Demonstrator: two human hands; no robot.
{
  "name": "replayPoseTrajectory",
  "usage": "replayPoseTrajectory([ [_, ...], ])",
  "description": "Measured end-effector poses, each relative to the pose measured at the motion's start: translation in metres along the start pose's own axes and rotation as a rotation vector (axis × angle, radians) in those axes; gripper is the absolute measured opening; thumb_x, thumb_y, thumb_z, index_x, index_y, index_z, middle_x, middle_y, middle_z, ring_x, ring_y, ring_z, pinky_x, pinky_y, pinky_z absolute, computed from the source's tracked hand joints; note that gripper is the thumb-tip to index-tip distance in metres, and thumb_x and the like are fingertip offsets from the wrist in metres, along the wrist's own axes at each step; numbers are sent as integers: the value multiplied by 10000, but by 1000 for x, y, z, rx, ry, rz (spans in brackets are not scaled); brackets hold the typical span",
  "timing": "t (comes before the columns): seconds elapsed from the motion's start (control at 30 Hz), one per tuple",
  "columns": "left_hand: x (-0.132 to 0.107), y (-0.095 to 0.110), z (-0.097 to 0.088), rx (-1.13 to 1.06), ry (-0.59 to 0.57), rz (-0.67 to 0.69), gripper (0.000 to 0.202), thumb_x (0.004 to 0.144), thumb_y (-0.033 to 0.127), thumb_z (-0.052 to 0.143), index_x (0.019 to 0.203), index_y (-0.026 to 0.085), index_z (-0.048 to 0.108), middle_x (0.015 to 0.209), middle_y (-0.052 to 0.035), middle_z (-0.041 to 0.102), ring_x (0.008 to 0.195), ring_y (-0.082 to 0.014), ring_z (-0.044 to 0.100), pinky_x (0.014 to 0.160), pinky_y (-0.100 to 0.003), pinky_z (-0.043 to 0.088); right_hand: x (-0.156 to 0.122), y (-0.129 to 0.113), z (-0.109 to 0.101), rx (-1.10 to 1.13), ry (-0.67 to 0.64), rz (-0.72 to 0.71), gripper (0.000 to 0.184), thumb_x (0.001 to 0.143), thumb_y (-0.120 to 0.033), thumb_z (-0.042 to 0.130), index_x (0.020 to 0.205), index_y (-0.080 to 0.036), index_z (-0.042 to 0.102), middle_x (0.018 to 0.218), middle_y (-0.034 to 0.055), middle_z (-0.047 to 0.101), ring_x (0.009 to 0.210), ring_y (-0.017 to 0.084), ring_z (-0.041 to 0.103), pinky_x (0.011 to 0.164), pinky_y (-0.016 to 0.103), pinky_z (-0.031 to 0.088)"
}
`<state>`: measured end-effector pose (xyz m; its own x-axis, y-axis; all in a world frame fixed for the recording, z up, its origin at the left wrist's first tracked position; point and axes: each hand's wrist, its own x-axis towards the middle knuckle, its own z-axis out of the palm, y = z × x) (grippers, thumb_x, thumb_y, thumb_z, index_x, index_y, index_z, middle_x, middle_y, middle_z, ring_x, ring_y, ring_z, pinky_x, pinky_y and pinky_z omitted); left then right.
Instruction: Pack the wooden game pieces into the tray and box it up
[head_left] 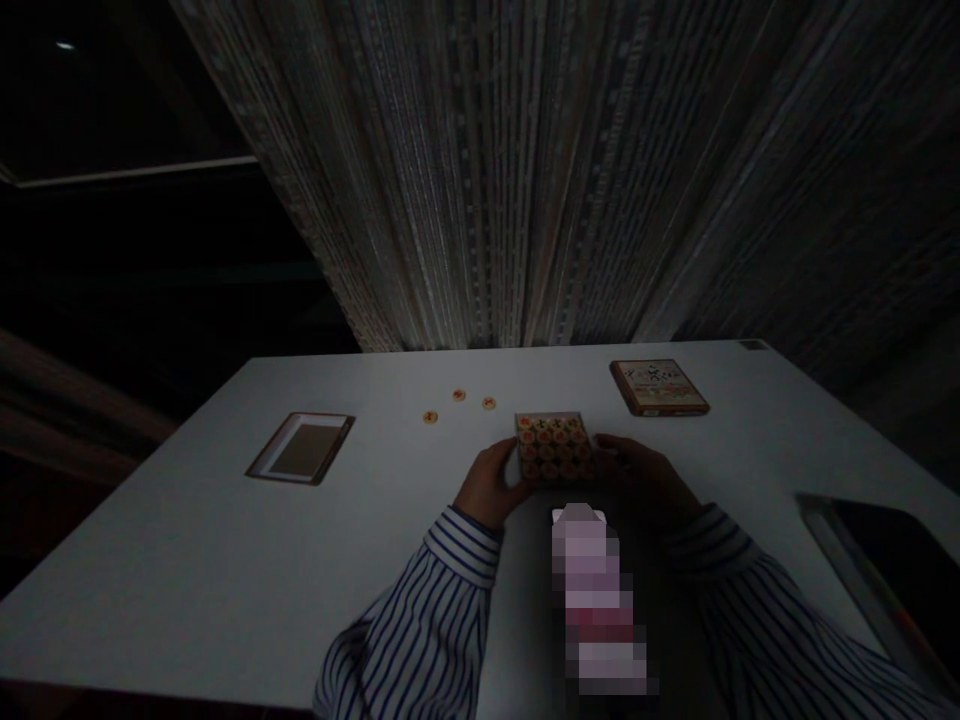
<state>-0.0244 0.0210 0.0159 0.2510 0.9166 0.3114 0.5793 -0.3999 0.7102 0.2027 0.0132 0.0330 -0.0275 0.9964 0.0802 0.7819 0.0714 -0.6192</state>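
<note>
A small square tray of round Chinese chess pieces lies in front of me, the pieces set in rows with red and dark characters on their tops. My left hand grips its left side, thumb at the near corner. Against the right side, my right hand curls its fingers round the edge, partly lost in shadow. Beyond the tray to the left, three loose chess pieces lie flat on the white table: one nearest the left, another farther back and a third.
To the left lies a shallow open box part with a brown inside. A printed box is at the back right. A dark flat object sits at the right edge. Between my forearms is a pixelated pink item. A curtain hangs behind the table.
</note>
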Motion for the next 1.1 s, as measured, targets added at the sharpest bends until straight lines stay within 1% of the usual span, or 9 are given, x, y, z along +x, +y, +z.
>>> replayPoseTrajectory([
  [0.07,0,-2,1,19,-11,11,586,619,241,699,1162,148,499,1126,-120,589,1047,-242,542,896,-410,440,-1,-2,1,24,-27,13,371,811,-314,419,1099,-140,575,1018,112,651,893,206,624,751,335,518],
  [0.17,0,-4,1,29,-18,31,586,628,224,690,1175,166,486,1135,-115,585,1052,-242,540,899,-420,434,-2,-6,0,35,-43,-38,342,820,-300,405,1087,-201,594,1028,69,656,914,202,622,768,339,520],
  [0.27,0,-5,2,38,-22,43,583,634,197,681,1181,169,480,1136,-115,585,1054,-237,538,904,-419,428,-3,-8,-1,39,-50,-75,340,821,-262,389,1082,-211,601,1034,51,658,938,198,615,795,346,515],
  [0.43,1,-4,1,53,-39,40,538,651,199,663,1162,161,498,1122,-120,592,1043,-235,542,894,-418,432,-4,-9,0,37,-41,-82,348,807,-229,394,1085,-210,603,1051,50,653,957,202,607,826,375,500],
  [0.57,1,-3,1,57,-48,33,529,645,193,663,1147,132,508,1108,-133,599,1032,-239,546,889,-417,435,-4,-8,1,43,-49,-90,362,807,-227,394,1112,-212,588,1070,53,645,974,200,598,837,376,491],
  [0.73,1,-1,-1,57,-55,27,546,631,171,670,1153,156,510,1121,-120,595,1045,-238,540,896,-414,431,-4,-5,4,30,-35,-79,358,807,-243,389,1088,-171,599,1063,80,645,977,207,596,849,381,483],
  [0.87,1,-1,-2,54,-60,23,534,646,190,662,1157,163,511,1128,-120,590,1049,-238,539,899,-419,429,-3,-4,6,30,-18,-85,344,796,-237,403,1069,-194,607,1046,66,652,953,206,606,831,377,494],
  [1.1,1,-1,-1,47,-55,41,551,638,165,665,1165,183,504,1125,-106,594,1041,-234,543,893,-421,433,-4,-4,5,26,-11,-105,340,788,-219,420,1074,-217,603,1051,56,650,955,201,605,827,374,498],
])
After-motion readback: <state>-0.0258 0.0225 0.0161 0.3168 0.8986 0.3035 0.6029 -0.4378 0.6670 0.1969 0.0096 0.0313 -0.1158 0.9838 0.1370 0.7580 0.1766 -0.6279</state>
